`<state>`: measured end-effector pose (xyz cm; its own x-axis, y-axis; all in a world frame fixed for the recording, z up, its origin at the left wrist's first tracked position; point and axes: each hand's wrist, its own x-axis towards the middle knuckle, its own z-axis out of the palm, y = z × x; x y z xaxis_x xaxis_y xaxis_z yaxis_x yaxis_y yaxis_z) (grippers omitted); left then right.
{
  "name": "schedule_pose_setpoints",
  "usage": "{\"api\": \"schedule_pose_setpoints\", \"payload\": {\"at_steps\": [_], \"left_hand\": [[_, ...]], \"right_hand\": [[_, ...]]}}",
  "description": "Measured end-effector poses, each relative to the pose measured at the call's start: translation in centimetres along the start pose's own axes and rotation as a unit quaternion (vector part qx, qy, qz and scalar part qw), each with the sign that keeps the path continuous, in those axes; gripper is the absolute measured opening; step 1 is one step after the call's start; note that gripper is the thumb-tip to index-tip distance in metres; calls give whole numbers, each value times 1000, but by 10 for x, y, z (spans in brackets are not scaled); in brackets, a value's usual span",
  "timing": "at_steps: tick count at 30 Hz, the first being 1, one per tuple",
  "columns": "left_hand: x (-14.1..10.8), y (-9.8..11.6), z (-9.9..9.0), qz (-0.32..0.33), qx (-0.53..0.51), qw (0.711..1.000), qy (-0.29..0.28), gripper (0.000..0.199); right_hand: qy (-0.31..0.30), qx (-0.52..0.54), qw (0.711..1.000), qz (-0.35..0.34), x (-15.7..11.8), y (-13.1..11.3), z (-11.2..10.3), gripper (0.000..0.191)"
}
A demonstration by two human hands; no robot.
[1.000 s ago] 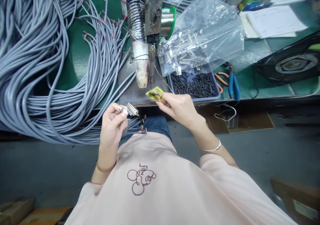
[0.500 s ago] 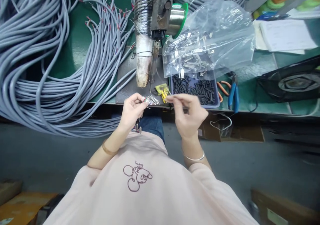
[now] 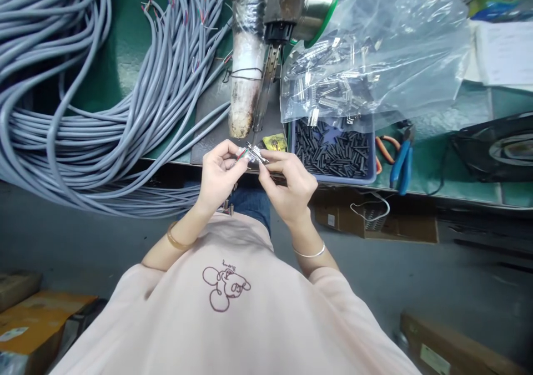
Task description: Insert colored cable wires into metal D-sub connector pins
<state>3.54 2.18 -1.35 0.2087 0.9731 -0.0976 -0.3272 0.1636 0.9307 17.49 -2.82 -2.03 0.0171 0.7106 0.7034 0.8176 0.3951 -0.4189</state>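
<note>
Head view: your left hand (image 3: 217, 175) pinches the metal connector (image 3: 255, 154) with its coloured wires, and your right hand (image 3: 287, 185) grips its other end. Its long axis runs hand to hand, just below the soldering iron tip (image 3: 259, 121).

Nothing here can really be read. The pink shirt (image 3: 233, 319) has a line drawing on the chest with a tiny handwritten word above it, too small to make out. A cardboard box (image 3: 453, 350) on the floor at the lower right carries a pale label, and another box (image 3: 25, 317) at the lower left has a white sticker, but the print on both is blurred. The papers (image 3: 503, 53) at the far right of the surface show only faint lines, nothing legible.
</note>
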Motion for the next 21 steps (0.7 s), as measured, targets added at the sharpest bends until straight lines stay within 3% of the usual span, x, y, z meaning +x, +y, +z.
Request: {"api": "schedule_pose_setpoints", "payload": {"at_steps": [13,21], "left_hand": [[3,4,-1,45,29,998,-14,28],[5,7,0,29,5,1000,-7,29]], "right_hand": [[5,39,999,11,5,0,-2,15],[8,38,999,10,6,-1,-2,15]]}}
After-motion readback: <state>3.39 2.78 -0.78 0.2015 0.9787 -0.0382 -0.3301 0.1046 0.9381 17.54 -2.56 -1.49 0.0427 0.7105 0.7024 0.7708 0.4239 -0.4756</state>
